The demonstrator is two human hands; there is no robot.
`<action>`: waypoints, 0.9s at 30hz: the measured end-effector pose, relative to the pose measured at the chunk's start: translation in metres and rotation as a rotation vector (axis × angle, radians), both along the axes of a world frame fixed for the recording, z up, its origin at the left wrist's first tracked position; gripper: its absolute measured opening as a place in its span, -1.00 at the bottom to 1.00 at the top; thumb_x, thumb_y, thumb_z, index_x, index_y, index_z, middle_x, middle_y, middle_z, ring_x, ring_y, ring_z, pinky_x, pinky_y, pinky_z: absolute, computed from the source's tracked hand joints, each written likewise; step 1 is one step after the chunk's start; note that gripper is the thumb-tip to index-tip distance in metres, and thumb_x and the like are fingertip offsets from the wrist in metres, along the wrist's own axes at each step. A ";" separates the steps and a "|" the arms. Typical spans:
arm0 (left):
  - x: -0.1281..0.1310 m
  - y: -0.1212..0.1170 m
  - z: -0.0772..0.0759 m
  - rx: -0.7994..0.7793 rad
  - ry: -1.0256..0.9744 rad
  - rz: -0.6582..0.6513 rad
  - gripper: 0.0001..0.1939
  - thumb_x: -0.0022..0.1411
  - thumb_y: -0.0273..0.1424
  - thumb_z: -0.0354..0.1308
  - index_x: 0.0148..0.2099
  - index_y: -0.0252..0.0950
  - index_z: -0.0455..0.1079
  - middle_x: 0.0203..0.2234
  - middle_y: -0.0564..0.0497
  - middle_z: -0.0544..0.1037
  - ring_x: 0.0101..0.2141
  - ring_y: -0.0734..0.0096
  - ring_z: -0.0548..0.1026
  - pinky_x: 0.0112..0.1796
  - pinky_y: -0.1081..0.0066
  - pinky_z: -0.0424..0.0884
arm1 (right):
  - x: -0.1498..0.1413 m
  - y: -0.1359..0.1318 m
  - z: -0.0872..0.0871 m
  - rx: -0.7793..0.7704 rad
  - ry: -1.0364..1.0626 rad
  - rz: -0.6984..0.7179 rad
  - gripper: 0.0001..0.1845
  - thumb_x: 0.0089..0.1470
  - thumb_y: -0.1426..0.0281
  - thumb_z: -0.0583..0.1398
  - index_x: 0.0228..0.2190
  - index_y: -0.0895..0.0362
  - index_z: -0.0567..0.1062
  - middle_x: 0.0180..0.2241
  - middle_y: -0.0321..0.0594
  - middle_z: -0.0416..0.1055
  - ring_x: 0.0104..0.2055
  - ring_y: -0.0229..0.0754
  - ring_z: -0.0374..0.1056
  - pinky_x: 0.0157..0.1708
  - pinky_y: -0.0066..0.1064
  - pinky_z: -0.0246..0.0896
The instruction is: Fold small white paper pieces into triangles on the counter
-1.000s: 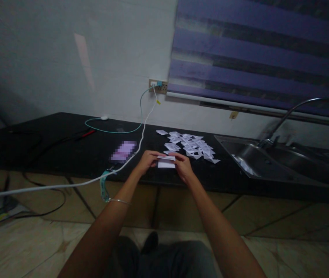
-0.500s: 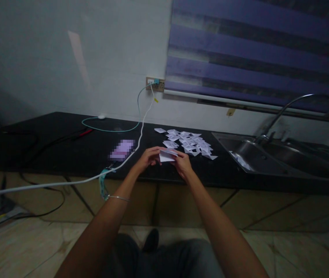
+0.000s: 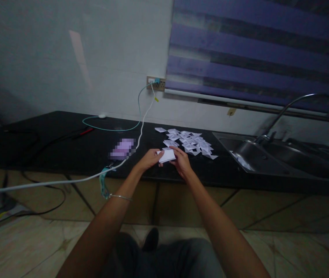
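Between my two hands is a small folded piece of white paper (image 3: 166, 155), held above the front part of the black counter. My left hand (image 3: 149, 159) grips its left edge, thumb on top. The right edge is in the fingers of my right hand (image 3: 182, 160). Just beyond lies a spread of folded white paper pieces (image 3: 190, 141), pointed in shape and overlapping. One folded piece (image 3: 160, 130) sits a little apart at their far left. The undersides of my fingers are hidden.
A phone-like pinkish object (image 3: 122, 149), blurred out, lies left of my hands with a teal strap (image 3: 103, 183) hanging over the counter edge. A white cable (image 3: 80, 180) crosses in front to a wall socket (image 3: 155, 83). To the right is a steel sink (image 3: 257, 156) with a faucet (image 3: 297, 101).
The paper in my hands has been folded flatter and now lies as a small rectangle. My left thumb has come onto its top face. The pieces on the counter stay put.
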State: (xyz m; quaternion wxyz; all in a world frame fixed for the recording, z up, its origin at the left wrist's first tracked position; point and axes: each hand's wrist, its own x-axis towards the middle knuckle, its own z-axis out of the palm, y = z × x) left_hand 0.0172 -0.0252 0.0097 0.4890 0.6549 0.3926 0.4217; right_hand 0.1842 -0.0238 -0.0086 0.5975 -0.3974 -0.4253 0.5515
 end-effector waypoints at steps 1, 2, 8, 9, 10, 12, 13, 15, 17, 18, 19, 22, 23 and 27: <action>0.000 0.001 -0.001 0.003 0.000 0.012 -0.65 0.25 -0.18 0.17 -0.41 -0.39 0.39 -0.70 0.04 0.46 -0.67 0.49 0.39 -0.60 0.53 0.22 | 0.000 -0.001 0.001 -0.007 0.004 0.011 -0.59 -0.14 0.19 0.29 -0.21 0.09 0.57 -0.40 -0.28 0.48 -0.43 -0.26 0.33 -0.50 -0.44 0.26; 0.000 0.002 -0.001 0.004 -0.001 0.025 -0.66 0.25 -0.19 0.17 -0.40 -0.39 0.39 -0.70 0.04 0.46 -0.67 0.50 0.39 -0.61 0.54 0.22 | -0.001 -0.002 0.002 -0.008 0.000 0.020 -0.57 -0.14 0.17 0.30 -0.20 0.10 0.55 -0.42 -0.29 0.47 -0.46 -0.28 0.32 -0.51 -0.45 0.27; 0.001 0.003 -0.001 0.012 0.005 0.094 -0.67 0.19 -0.17 0.23 -0.37 -0.37 0.39 -0.68 0.10 0.43 -0.69 0.56 0.33 -0.64 0.56 0.18 | -0.003 -0.007 0.001 0.049 -0.106 0.055 -0.37 -0.32 0.17 0.45 -0.19 0.19 0.48 -0.56 -0.32 0.45 -0.61 -0.36 0.22 -0.56 -0.48 0.13; 0.001 0.003 0.000 0.014 0.008 0.102 -0.66 0.17 -0.16 0.24 -0.38 -0.37 0.38 -0.68 0.11 0.42 -0.69 0.56 0.32 -0.65 0.56 0.16 | -0.003 -0.007 0.000 0.054 -0.108 0.061 -0.35 -0.33 0.17 0.45 -0.19 0.20 0.47 -0.55 -0.32 0.46 -0.61 -0.36 0.22 -0.56 -0.48 0.13; 0.000 0.003 0.000 0.017 0.013 0.108 -0.65 0.15 -0.14 0.24 -0.40 -0.36 0.37 -0.68 0.11 0.41 -0.70 0.57 0.31 -0.65 0.56 0.14 | -0.003 -0.007 0.000 0.054 -0.106 0.066 -0.34 -0.34 0.17 0.45 -0.18 0.21 0.47 -0.54 -0.31 0.47 -0.61 -0.37 0.22 -0.55 -0.48 0.13; 0.000 0.003 0.001 0.031 0.033 0.107 -0.62 0.14 -0.11 0.24 -0.43 -0.35 0.35 -0.72 0.13 0.37 -0.70 0.57 0.29 -0.65 0.57 0.10 | -0.003 -0.007 -0.001 0.049 -0.099 0.073 -0.32 -0.35 0.17 0.46 -0.17 0.21 0.46 -0.53 -0.30 0.48 -0.61 -0.36 0.24 -0.54 -0.47 0.14; -0.001 0.003 0.000 0.041 0.042 0.107 -0.61 0.14 -0.10 0.24 -0.44 -0.35 0.34 -0.73 0.13 0.36 -0.70 0.57 0.28 -0.65 0.56 0.08 | -0.003 -0.007 -0.001 0.046 -0.095 0.077 -0.32 -0.36 0.17 0.46 -0.17 0.21 0.46 -0.52 -0.30 0.49 -0.60 -0.36 0.25 -0.53 -0.47 0.15; -0.002 0.005 -0.002 0.065 0.050 0.111 -0.60 0.15 -0.08 0.22 -0.44 -0.34 0.34 -0.74 0.13 0.35 -0.70 0.57 0.28 -0.65 0.56 0.07 | -0.002 -0.007 -0.001 0.045 -0.087 0.084 -0.32 -0.35 0.18 0.46 -0.17 0.20 0.46 -0.51 -0.29 0.50 -0.59 -0.35 0.27 -0.52 -0.47 0.17; -0.002 0.007 -0.005 0.087 0.050 0.112 -0.60 0.16 -0.08 0.20 -0.44 -0.34 0.34 -0.72 0.12 0.37 -0.69 0.57 0.29 -0.65 0.56 0.07 | -0.002 -0.007 -0.001 0.046 -0.079 0.091 -0.33 -0.35 0.19 0.46 -0.18 0.21 0.46 -0.51 -0.29 0.50 -0.59 -0.35 0.27 -0.52 -0.47 0.18; -0.003 0.007 -0.006 0.098 0.049 0.109 -0.60 0.17 -0.08 0.19 -0.43 -0.34 0.34 -0.71 0.12 0.38 -0.69 0.56 0.30 -0.64 0.55 0.07 | -0.002 -0.007 -0.001 0.047 -0.076 0.093 -0.33 -0.35 0.19 0.46 -0.18 0.21 0.46 -0.51 -0.29 0.50 -0.59 -0.36 0.27 -0.52 -0.47 0.18; -0.003 0.008 -0.007 0.105 0.046 0.107 -0.60 0.18 -0.08 0.18 -0.42 -0.34 0.35 -0.70 0.11 0.38 -0.68 0.56 0.30 -0.64 0.55 0.08 | -0.002 -0.007 -0.001 0.048 -0.076 0.093 -0.34 -0.35 0.20 0.46 -0.18 0.21 0.46 -0.52 -0.30 0.49 -0.59 -0.36 0.27 -0.53 -0.47 0.18; -0.003 0.008 -0.008 0.107 0.038 0.107 -0.62 0.19 -0.08 0.17 -0.41 -0.33 0.35 -0.70 0.12 0.38 -0.68 0.56 0.30 -0.64 0.55 0.07 | -0.002 -0.006 -0.001 0.044 -0.083 0.084 -0.34 -0.36 0.21 0.46 -0.19 0.20 0.46 -0.54 -0.32 0.47 -0.60 -0.35 0.28 -0.54 -0.47 0.19; -0.003 0.008 -0.007 0.101 0.036 0.110 -0.62 0.19 -0.09 0.18 -0.40 -0.33 0.35 -0.70 0.12 0.37 -0.68 0.57 0.29 -0.64 0.55 0.07 | -0.002 -0.006 0.000 0.040 -0.086 0.079 -0.35 -0.37 0.21 0.47 -0.19 0.20 0.47 -0.55 -0.32 0.47 -0.60 -0.34 0.28 -0.54 -0.46 0.19; -0.003 0.009 -0.008 0.068 0.020 0.108 -0.63 0.15 -0.09 0.23 -0.39 -0.32 0.33 -0.69 0.13 0.37 -0.67 0.57 0.29 -0.65 0.55 0.09 | -0.003 -0.007 0.001 0.009 -0.074 0.063 -0.40 -0.34 0.17 0.46 -0.23 0.17 0.49 -0.52 -0.29 0.47 -0.56 -0.30 0.30 -0.51 -0.42 0.24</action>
